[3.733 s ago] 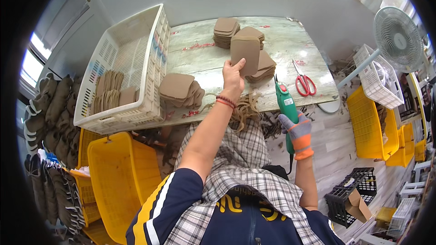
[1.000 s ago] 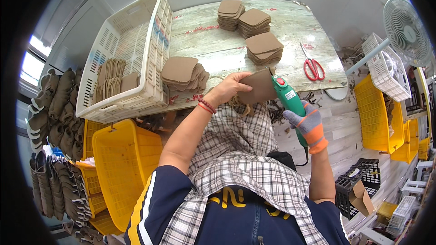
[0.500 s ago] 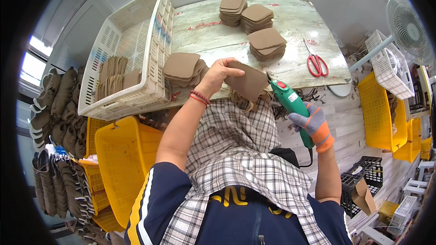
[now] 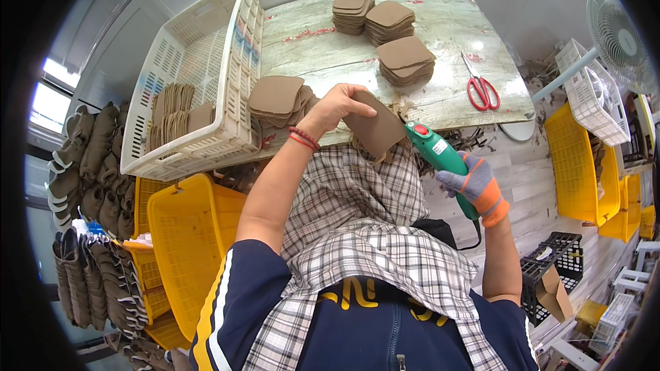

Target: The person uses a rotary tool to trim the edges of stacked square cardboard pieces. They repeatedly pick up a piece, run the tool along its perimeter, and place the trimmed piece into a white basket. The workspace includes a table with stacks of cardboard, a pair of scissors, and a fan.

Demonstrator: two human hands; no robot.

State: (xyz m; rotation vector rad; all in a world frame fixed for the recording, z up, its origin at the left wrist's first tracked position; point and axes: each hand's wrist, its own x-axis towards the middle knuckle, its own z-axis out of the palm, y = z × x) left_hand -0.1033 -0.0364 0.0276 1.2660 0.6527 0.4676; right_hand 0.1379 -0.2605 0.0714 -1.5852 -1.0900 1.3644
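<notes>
My bare left hand (image 4: 338, 107) pinches a brown fabric piece (image 4: 375, 128) with rounded corners by its upper left edge, holding it over my lap at the table's front edge. In my gloved right hand (image 4: 474, 189) is a green corded electric hand tool (image 4: 440, 151) with a red button. The tool's tip meets or nearly meets the piece's right edge; exact contact is too small to tell. A loose stack of like brown pieces (image 4: 276, 96) lies left of my left hand. Farther back stand more stacks, the nearest of them (image 4: 405, 60) beyond the held piece.
Red-handled scissors (image 4: 484, 93) lie on the table (image 4: 309, 48) at right. A white crate (image 4: 237, 106) with brown pieces sits at left, above a yellow crate (image 4: 180, 247). A fan (image 4: 622, 41), more yellow crates (image 4: 567, 158) and a black crate (image 4: 570, 261) are at right.
The held piece has tilted, its right edge now sloping more steeply beside the tool tip. Both hands keep their grip, and the view has shifted slightly.
</notes>
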